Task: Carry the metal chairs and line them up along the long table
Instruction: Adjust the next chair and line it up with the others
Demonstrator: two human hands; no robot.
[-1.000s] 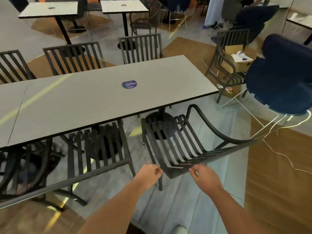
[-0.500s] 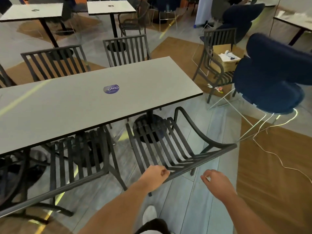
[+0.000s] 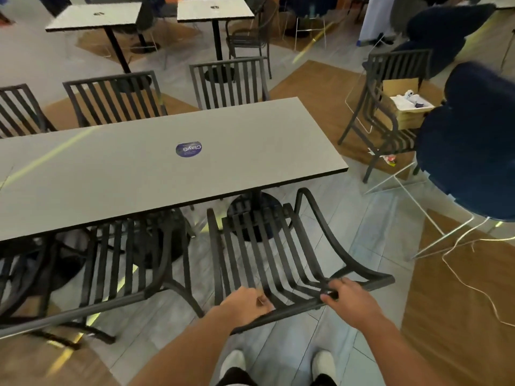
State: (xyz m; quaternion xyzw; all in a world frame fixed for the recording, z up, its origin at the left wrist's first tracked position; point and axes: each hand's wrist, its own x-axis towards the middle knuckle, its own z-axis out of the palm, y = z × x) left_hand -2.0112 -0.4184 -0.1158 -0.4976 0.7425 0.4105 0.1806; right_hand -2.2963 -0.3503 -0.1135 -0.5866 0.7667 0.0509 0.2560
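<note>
A black slatted metal chair (image 3: 267, 252) stands in front of me at the near right end of the long grey table (image 3: 139, 174), its seat partly under the table edge. My left hand (image 3: 245, 305) grips the top rail of its backrest on the left. My right hand (image 3: 348, 299) grips the same rail further right. Another metal chair (image 3: 119, 263) sits to its left, tucked under the table. Across the table stand more metal chairs (image 3: 117, 98), backs toward me.
A stack of dark blue chairs (image 3: 471, 151) on white wire legs stands close at the right, with white cables (image 3: 473, 285) on the floor. Behind it a metal chair (image 3: 390, 112) carries a cardboard box (image 3: 404, 104). Two small tables (image 3: 214, 9) stand at the back.
My right hand, off the rail half a second ago, now grips it. The chair has swung square to the table and moved further under its edge.
</note>
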